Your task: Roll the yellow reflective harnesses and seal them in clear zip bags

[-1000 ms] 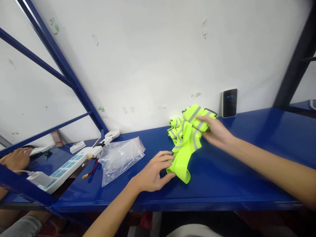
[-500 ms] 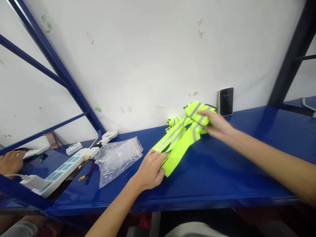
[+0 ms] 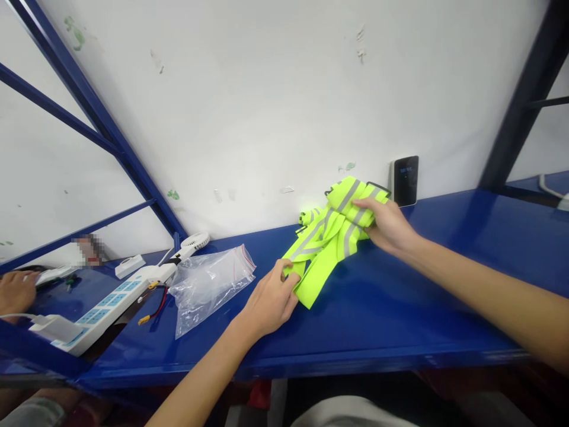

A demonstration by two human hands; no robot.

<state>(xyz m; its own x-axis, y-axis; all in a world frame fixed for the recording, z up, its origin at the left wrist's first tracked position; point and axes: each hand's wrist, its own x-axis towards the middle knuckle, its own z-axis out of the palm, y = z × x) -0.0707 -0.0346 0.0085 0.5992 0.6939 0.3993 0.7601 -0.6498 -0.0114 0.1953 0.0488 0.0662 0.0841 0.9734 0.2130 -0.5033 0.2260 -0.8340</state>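
White painted wall, scuffed and flecked with green, rises behind a deep blue steel shelf; blue steel frame bars cross the left of the view.

Item under hand: a fluorescent yellow-green safety vest with grey reflective bands, bunched in loose folds on the shelf, close to the wall and right of centre. One long strap section hangs toward the front edge of the shelf.

Left grip: pressed together on the vest's lower strap, with the fingers over the fabric and the thumb side against it, pinching a fold. Right grip: closed over the vest's upper folded bundle, fingers lying across the top. The two grips are well apart, with the vest stretched between them.

Nearby: a black device with a small blue display stands upright against the wall, just beyond my right grip. A dark flat edge shows behind the vest, too hidden to identify. Left of the vest lies a clear zip-top plastic bag, near my left grip. Beyond it are a white power strip with blue panels, a small white fan, and red-and-black wires with a yellow connector. Another person's hand rests at the far left edge.
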